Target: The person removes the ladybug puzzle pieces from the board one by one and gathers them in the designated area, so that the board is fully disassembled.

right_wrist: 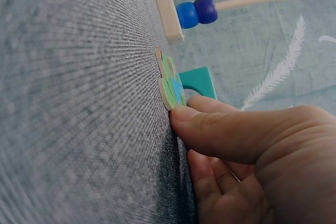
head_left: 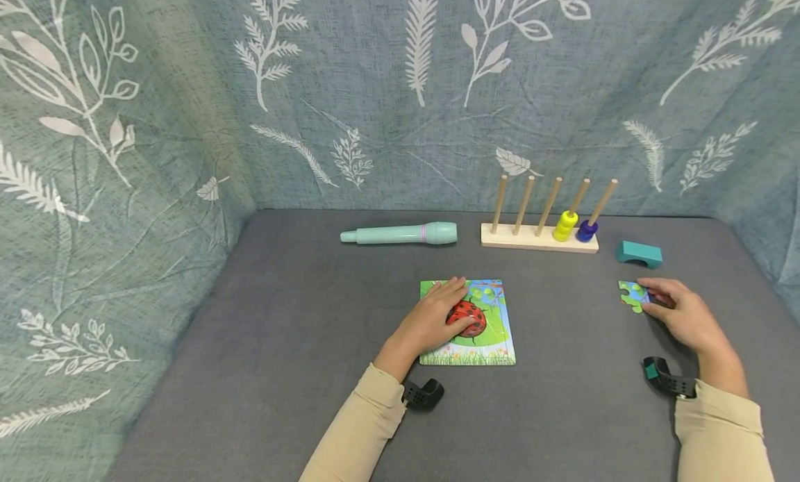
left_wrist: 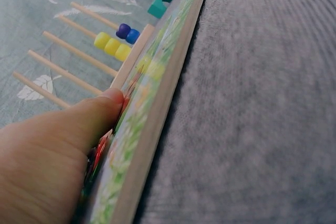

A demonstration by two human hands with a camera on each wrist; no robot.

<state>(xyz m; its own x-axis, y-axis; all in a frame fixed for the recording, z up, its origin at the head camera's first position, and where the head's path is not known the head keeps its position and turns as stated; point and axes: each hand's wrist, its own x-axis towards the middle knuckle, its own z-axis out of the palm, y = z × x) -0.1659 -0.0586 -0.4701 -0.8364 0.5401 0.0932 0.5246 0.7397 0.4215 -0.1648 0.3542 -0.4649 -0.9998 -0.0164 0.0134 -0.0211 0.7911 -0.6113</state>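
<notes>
My left hand lies with its fingers extended on a square ladybug jigsaw puzzle, covering part of its left side. In the left wrist view, the thumb rests on the picture, above the puzzle's thick pale edge. Off to the right, my right hand pinches a green and blue puzzle piece by its right side. The right wrist view shows thumb and fingers at one end of that puzzle piece, which is low over the grey surface.
A teal arch block sits just behind the right hand. At the back stands a wooden peg rack with yellow beads and blue beads. Left of it lies a mint toy microphone. A leaf-patterned curtain hangs behind.
</notes>
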